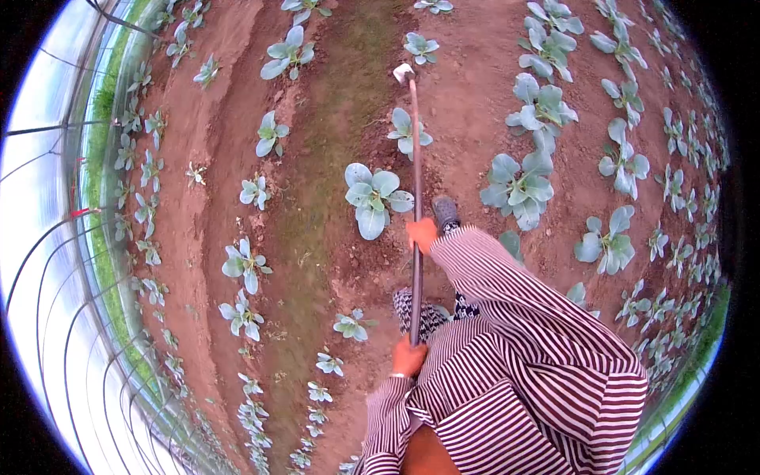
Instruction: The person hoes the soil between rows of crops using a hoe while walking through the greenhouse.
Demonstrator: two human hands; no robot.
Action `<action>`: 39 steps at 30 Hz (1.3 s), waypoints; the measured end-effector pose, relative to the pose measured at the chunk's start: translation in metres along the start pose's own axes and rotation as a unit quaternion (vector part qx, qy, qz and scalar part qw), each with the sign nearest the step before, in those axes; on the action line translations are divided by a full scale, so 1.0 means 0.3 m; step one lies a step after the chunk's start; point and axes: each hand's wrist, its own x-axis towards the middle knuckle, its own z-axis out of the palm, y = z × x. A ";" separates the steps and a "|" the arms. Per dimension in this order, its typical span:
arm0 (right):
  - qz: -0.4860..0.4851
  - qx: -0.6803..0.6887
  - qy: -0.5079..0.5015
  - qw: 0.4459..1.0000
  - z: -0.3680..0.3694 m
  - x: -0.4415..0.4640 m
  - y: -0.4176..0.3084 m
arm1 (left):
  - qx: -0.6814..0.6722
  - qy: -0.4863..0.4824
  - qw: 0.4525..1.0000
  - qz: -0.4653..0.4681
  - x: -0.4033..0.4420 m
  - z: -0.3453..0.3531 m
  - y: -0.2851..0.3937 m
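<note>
A long-handled hoe [418, 158] stretches away from my body, its pale metal head [404, 74] at the far end among the plants. Higher up the brown handle, my right hand [423, 235] is wrapped round it. My left hand [408, 357] grips the handle's near end, close to my waist. Just left of the shaft grows a broad-leaved, blue-green cabbage-like plant [374, 198]. A smaller plant [404, 133] sits partly behind the handle. Whether the hoe's head touches the soil I cannot tell.
Rows of similar plants [518, 188] run along reddish soil on both sides. A greenish furrow [336, 119] lies to the left. My shoe [445, 210] stands on the soil beside the hoe. Curved greenhouse hoops [47, 245] and plastic sheeting border the left side.
</note>
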 end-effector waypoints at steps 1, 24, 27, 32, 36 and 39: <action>0.027 0.139 -0.029 0.990 0.015 -0.016 0.055 | 0.000 0.029 0.999 -0.017 -0.040 0.000 -0.010; -0.136 0.052 -0.136 0.980 -0.016 0.156 0.079 | -0.061 0.023 0.998 0.012 0.058 0.022 0.022; -0.077 0.029 -0.104 0.991 0.029 0.026 0.226 | 0.035 0.063 0.995 -0.063 -0.125 -0.037 0.015; 0.128 0.216 -0.138 0.958 0.076 -0.228 0.266 | -0.040 0.062 0.992 -0.104 -0.273 0.069 -0.369; 0.075 0.256 -0.180 0.947 0.095 -0.238 0.029 | 0.063 0.075 0.987 -0.131 -0.169 -0.072 -0.117; -0.038 0.250 -0.189 0.949 0.073 -0.151 -0.239 | 0.037 0.168 0.984 -0.052 -0.007 -0.074 0.007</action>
